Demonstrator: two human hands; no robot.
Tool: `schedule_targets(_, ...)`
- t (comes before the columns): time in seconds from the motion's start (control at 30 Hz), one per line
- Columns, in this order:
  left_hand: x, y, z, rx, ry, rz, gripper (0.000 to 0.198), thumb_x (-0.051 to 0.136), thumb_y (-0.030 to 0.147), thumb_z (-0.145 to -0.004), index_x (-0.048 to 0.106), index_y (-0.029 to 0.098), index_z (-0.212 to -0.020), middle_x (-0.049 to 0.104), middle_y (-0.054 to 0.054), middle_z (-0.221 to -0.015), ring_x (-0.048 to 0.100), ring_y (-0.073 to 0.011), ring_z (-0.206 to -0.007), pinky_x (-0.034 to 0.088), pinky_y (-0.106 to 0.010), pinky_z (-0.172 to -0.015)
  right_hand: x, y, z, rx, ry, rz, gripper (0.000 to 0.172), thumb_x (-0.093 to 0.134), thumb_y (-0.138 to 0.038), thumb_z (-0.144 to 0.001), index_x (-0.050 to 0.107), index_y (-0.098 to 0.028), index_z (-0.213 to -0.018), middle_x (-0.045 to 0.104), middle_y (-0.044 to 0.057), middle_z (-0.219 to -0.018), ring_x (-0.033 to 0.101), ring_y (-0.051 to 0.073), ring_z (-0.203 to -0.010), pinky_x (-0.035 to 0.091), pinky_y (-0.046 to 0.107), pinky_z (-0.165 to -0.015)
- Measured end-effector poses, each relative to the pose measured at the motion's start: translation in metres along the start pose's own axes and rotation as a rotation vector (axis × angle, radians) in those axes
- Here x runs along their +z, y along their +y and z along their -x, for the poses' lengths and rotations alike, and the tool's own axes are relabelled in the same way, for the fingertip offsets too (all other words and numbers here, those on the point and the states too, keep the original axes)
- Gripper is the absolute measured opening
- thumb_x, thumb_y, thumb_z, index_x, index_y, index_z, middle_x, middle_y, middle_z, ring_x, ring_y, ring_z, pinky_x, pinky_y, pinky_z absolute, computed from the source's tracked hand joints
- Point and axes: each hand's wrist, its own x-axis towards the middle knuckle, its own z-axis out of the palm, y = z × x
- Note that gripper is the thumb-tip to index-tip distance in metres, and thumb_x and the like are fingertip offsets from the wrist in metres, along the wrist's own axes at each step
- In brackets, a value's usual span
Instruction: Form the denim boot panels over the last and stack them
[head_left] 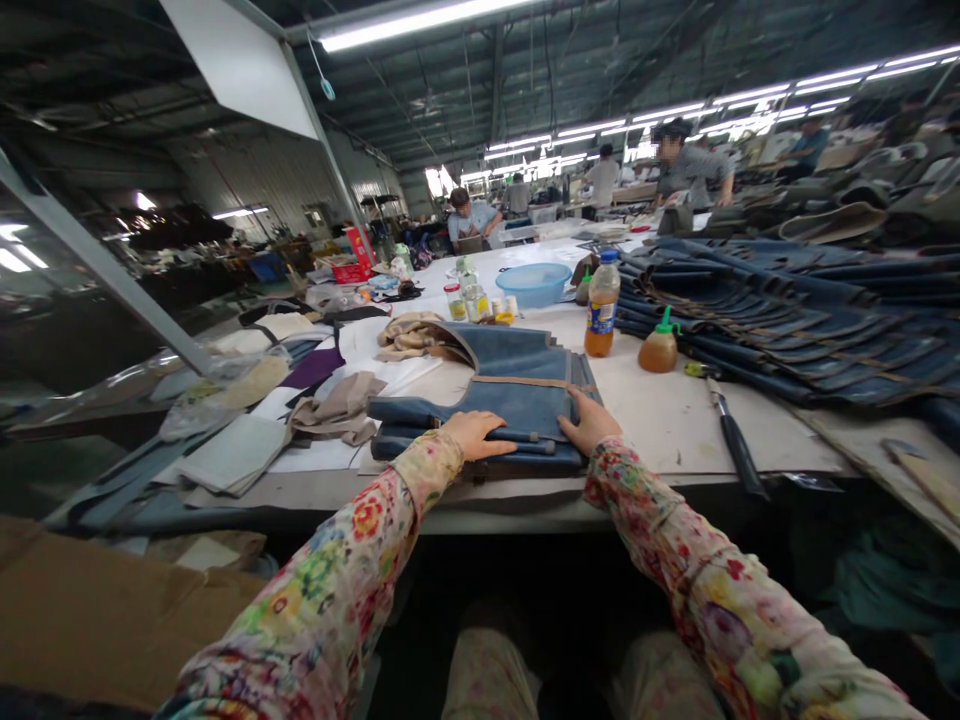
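A dark blue leather-like panel with a tan strip across it lies on the table in front of me, on top of folded layers of the same material. My left hand rests flat at its near edge, fingers stretched to the right beside a dark rolled strip. At the right side of the panel is my right hand, with thumb and forefinger apart and touching the edge. The undersides of both hands are hidden. Beige gloves or cloth lie crumpled behind the panel's left end.
On the right lies a large spread stack of blue pieces. Nearer stand a bottle of amber liquid, a green-tipped squeeze bottle and a black-handled tool. A blue basin and jars are behind; cloth scraps lie left. Several people work farther back.
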Motion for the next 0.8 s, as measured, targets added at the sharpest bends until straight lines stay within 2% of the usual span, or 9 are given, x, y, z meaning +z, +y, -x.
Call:
schedule_targets(0.03,0.000,-0.001,0.001,0.014,-0.004,-0.010,0.054,0.037,0.064,-0.078,0.050,0.027,-0.115,0.054,0.000,-0.120,0.052,-0.0201,-0.106,0.041,-0.030,-0.084,0.001,0.003,-0.001,0.005,0.021,0.014,0.060,0.044,-0.039,-0.080,0.033,-0.012,-0.133,0.055,0.012,-0.114,0.051,0.022,-0.103,0.037,0.031,-0.089)
schedule_targets(0.1,0.001,-0.001,0.001,0.040,-0.001,-0.063,0.053,0.040,0.061,-0.078,0.048,0.026,-0.117,0.055,0.000,-0.120,0.053,-0.0195,-0.105,0.042,-0.029,-0.083,0.004,0.008,-0.003,0.010,0.043,0.045,0.055,0.041,-0.037,-0.083,0.037,-0.009,-0.130,0.051,0.014,-0.119,0.046,0.022,-0.110,0.032,0.031,-0.095)
schedule_targets(0.2,0.002,0.003,0.001,0.053,0.021,-0.159,0.038,0.046,0.043,-0.082,0.049,0.023,-0.115,0.059,-0.002,-0.112,0.056,-0.0186,-0.098,0.043,-0.028,-0.079,0.008,0.010,-0.006,-0.021,0.023,0.084,0.046,0.038,-0.035,-0.085,0.049,-0.007,-0.119,0.050,0.014,-0.121,0.043,0.023,-0.113,0.028,0.033,-0.098)
schedule_targets(0.3,0.002,0.011,0.002,0.047,0.039,-0.223,0.023,0.044,0.023,-0.083,0.055,0.018,-0.102,0.064,-0.006,-0.096,0.057,-0.0208,-0.090,0.043,-0.030,-0.073,0.008,0.009,-0.008,-0.074,-0.012,0.107,0.044,0.036,-0.034,-0.086,0.052,-0.007,-0.117,0.049,0.014,-0.124,0.042,0.023,-0.114,0.027,0.032,-0.099)
schedule_targets(0.37,0.000,0.016,0.003,0.053,0.052,-0.259,0.019,0.042,0.017,-0.083,0.056,0.016,-0.096,0.065,-0.008,-0.089,0.057,-0.0217,-0.086,0.042,-0.032,-0.070,0.007,0.009,-0.010,-0.107,-0.035,0.117,0.042,0.035,-0.034,-0.087,0.053,-0.008,-0.115,0.048,0.013,-0.125,0.042,0.022,-0.114,0.026,0.032,-0.099)
schedule_targets(0.5,-0.002,0.022,0.007,0.072,0.098,-0.308,0.020,0.040,0.012,-0.084,0.054,0.017,-0.098,0.064,-0.006,-0.090,0.055,-0.0211,-0.088,0.040,-0.034,-0.073,0.005,0.010,-0.012,-0.141,-0.074,0.115,0.040,0.034,-0.033,-0.088,0.054,-0.011,-0.114,0.046,0.013,-0.128,0.041,0.021,-0.116,0.025,0.033,-0.100)
schedule_targets(0.6,0.005,0.023,0.010,0.078,0.151,-0.354,0.022,0.039,0.012,-0.086,0.052,0.018,-0.102,0.064,-0.005,-0.092,0.054,-0.0207,-0.089,0.038,-0.035,-0.074,0.005,0.012,-0.014,-0.123,-0.094,0.085,0.039,0.036,-0.034,-0.088,0.053,-0.012,-0.115,0.044,0.012,-0.130,0.040,0.021,-0.118,0.025,0.032,-0.100)
schedule_targets(0.8,0.031,0.021,0.012,0.027,0.198,-0.360,0.025,0.037,0.014,-0.088,0.049,0.018,-0.109,0.061,-0.006,-0.097,0.052,-0.0200,-0.090,0.037,-0.035,-0.074,-0.001,0.020,-0.032,0.058,-0.097,-0.037,0.040,0.037,-0.032,-0.088,0.048,-0.010,-0.120,0.050,0.014,-0.122,0.046,0.019,-0.112,0.035,0.030,-0.094)
